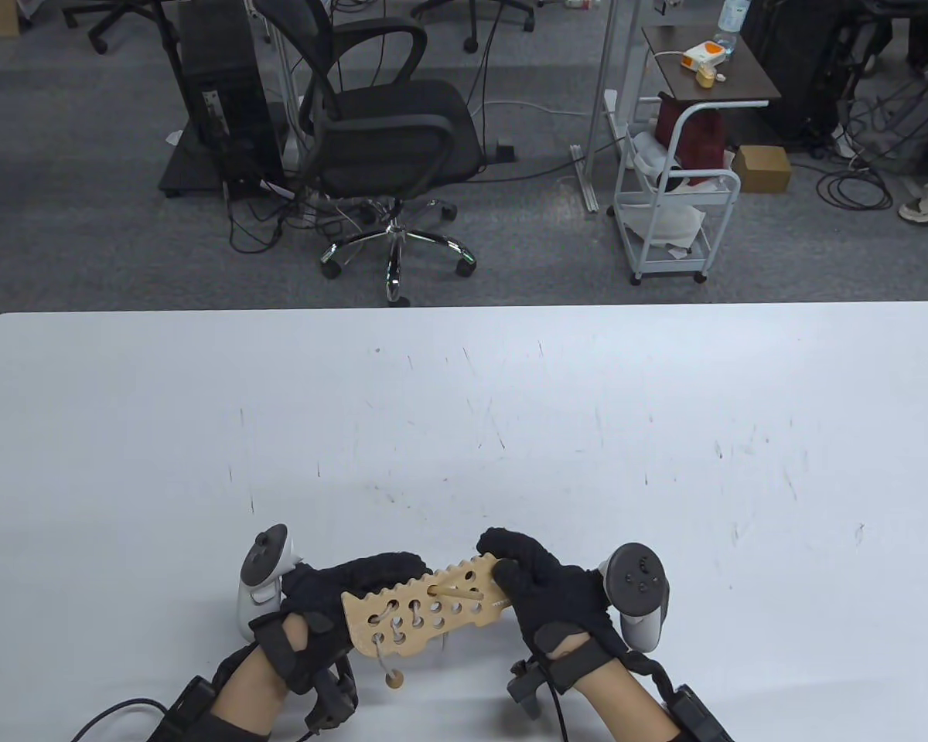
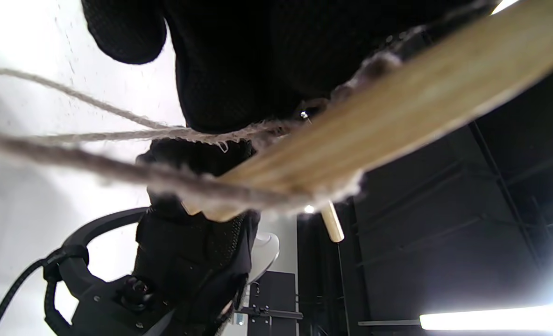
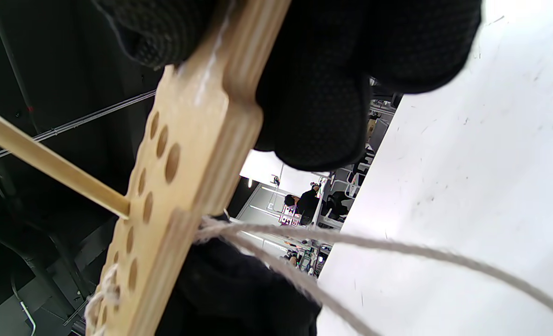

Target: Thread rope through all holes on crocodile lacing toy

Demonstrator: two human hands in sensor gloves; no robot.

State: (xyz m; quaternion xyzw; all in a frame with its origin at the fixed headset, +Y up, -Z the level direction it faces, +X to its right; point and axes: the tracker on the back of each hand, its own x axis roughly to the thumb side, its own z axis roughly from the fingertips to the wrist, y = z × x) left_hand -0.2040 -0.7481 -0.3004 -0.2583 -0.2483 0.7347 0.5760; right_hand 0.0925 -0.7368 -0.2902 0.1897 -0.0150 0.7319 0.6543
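The left hand (image 1: pixel 332 595) grips the left end of the wooden board (image 1: pixel 425 614), fingers wrapped behind it. The right hand (image 1: pixel 545 591) holds the right end, thumb on the top face. The board is lifted a little above the table (image 1: pixel 510 433), near its front edge, between the two hands. A wooden needle (image 1: pixel 456 593) sticks in a hole near the middle of the board. The rope (image 3: pixel 398 252) already passes some holes at the left end and hangs loose below; a small bead (image 1: pixel 393 679) hangs on its end.

I judge the threading is about half done. Next, one hand must release the board and pull the needle out from the other side, until the rope is tight.

No containers are on the table.
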